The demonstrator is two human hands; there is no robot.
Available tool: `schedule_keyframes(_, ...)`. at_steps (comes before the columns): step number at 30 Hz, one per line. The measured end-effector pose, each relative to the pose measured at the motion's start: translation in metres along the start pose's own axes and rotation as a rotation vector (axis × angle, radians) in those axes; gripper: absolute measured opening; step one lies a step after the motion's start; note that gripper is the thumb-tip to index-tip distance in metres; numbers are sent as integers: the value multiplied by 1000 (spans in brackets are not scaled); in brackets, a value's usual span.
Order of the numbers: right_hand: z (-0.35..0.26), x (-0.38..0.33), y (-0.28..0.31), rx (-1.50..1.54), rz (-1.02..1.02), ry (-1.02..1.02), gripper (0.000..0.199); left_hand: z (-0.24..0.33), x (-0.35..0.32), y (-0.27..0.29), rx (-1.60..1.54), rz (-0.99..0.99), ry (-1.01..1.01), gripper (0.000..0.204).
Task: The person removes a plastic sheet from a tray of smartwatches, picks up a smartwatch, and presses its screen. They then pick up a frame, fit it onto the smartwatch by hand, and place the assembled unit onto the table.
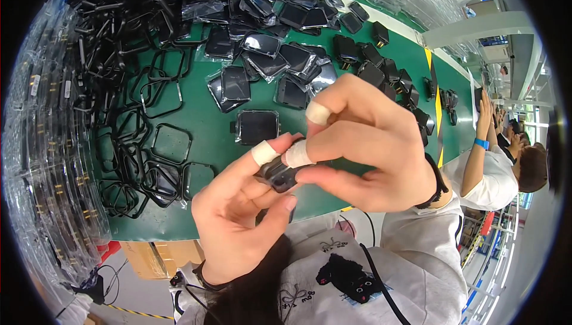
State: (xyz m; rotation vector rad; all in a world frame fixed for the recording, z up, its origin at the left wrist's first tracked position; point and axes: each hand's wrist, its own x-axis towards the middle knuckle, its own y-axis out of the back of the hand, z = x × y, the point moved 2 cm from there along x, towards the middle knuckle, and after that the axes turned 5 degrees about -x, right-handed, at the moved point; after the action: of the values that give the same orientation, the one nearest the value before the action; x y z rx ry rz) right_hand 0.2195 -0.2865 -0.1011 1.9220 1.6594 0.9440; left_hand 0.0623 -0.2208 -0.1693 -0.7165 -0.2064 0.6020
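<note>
One held part: small dark module, glossy black, boxy, pinched between both hands above the near edge of the tabletop.
Left hand: palm turned up, reaching in from below; fingers closed on the module's left side, thumb under it, white tape wrapped round one fingertip.
Right hand: arched over from the right, back of hand up; fingers clamped on the module's top and right side, two fingertips taped white, dark band at the wrist.
Tabletop: green, smooth, running away to the upper right with a yellow stripe far along it.
Just beyond the hands: flat black square screen in a clear sleeve, lying alone.
Left of it: loose black rounded-square frames, thin and hollow, overlapping in a heap.
Further back: more bagged screens, shiny, scattered; chunky black modules toward the right.
Far left rim: stacked clear plastic trays.
Right edge: another person's raised arm with a blue wristband, white sleeve.
Below: grey sweatshirt with a black printed figure.
</note>
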Motion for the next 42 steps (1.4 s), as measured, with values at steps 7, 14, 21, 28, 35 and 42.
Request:
schedule_keyframes(7, 6, 0, -10, 107, 59, -33, 26, -5, 1, 4, -13, 86, -55, 48)
schedule_keyframes(14, 12, -15, -20, 289, 83, 6, 24, -5, 0, 2, 253, 185, -214, 37)
schedule_keyframes(21, 0, -25, -27, 230, 215, 142, 23, 3, 2, -1, 479, 75, -492, 25)
schedule_keyframes(28, 13, -49, -21, 197, 91, -9, 30, -11, -1, -8, 610, 14, -456, 20)
schedule_keyframes(35, 46, -33, 27, -140, 26, -156, 37, -35, 17, -24, 693, 183, -167, 28)
schedule_keyframes(42, 99, 3, 44, -663, 37, -194, 38, -19, 25, -31, 1100, 187, -331, 41)
